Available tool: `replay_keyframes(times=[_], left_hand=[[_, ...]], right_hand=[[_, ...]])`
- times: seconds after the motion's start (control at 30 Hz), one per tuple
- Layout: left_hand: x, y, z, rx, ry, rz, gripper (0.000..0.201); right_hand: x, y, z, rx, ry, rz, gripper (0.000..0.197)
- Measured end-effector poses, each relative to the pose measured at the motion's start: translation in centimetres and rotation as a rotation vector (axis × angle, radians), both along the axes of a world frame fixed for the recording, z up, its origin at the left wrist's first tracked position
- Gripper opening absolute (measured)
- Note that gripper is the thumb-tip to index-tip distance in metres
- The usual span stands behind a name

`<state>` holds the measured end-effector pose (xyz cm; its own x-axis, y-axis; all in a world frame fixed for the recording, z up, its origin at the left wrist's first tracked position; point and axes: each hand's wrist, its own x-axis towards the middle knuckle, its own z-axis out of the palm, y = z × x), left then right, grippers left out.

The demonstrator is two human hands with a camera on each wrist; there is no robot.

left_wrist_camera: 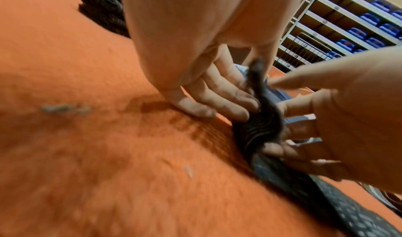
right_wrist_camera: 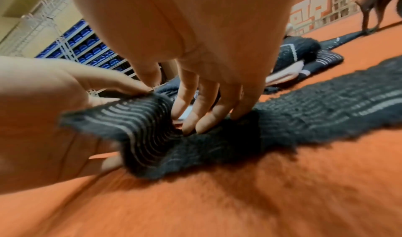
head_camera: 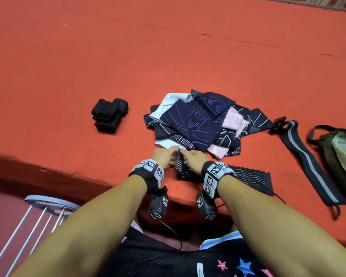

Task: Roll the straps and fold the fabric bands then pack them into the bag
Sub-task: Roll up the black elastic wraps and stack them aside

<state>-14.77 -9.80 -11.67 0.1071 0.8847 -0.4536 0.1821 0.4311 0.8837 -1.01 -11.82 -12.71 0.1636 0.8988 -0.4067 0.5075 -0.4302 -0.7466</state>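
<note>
Both hands meet low in the centre of the head view, over a black strap with pale wavy lines that lies on the orange surface. The left hand pinches the strap's near end between thumb and fingers and lifts it so it stands up in a curl, while the right hand presses its straight fingertips down on the strap just beside that raised end, holding it flat rather than gripping it. The rest of the strap runs off to the right under the right wrist, flat on the surface. Just beyond the hands, in the middle of the frame, sits a loose pile of fabric bands in navy, white and pink. To the left of the pile, well apart, lies a clump of rolled black straps. At the right, a long dark strap with a grey stripe stretches toward the lower right, and the olive bag lies at the right edge of the frame.
</note>
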Motion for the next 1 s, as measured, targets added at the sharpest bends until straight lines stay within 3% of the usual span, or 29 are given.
replay_keyframes(times=[0.1, 0.23, 0.33, 0.5, 0.57, 0.7, 0.77, 0.87, 1.0], left_hand=[[0.3, -0.3, -1.3, -0.072, -0.104, 0.018, 0.029], [-1.0, -0.4, -2.9, -0.002, -0.102, -0.020, 0.011], [-1.3, -0.7, -3.5, 0.038, -0.111, 0.008, 0.018], [-1.3, -0.3, -3.5, 0.067, -0.030, -0.052, 0.025], [-1.2, -0.4, -3.4, 0.109, 0.078, -0.095, 0.019], [-1.1, -0.4, -3.5, 0.152, 0.205, -0.151, 0.011], [-1.1, -0.3, -3.4, 0.144, 0.206, -0.156, 0.008], [-1.3, -0.1, -3.4, 0.125, 0.158, -0.152, 0.007], [-1.4, -0.1, -3.7, 0.136, 0.095, -0.118, 0.016]], right_hand=[[0.4, -1.0, 0.1, 0.023, 0.077, -0.059, 0.042], [1.2, -2.4, -0.6, 0.136, 0.122, -0.106, 0.013], [1.7, -2.7, -1.0, 0.148, 0.093, -0.072, 0.015], [1.7, -2.3, -1.3, 0.108, -0.149, 0.075, 0.010], [1.5, -2.4, -1.1, 0.124, -0.248, 0.072, 0.015], [1.2, -2.5, -1.0, 0.143, -0.418, 0.041, 0.045], [1.1, -2.5, -0.6, 0.135, -0.511, 0.050, 0.042], [0.9, -2.8, -0.1, 0.129, -0.630, 0.129, 0.021], [-0.5, -3.0, 0.1, 0.050, -0.627, 0.138, 0.059]])
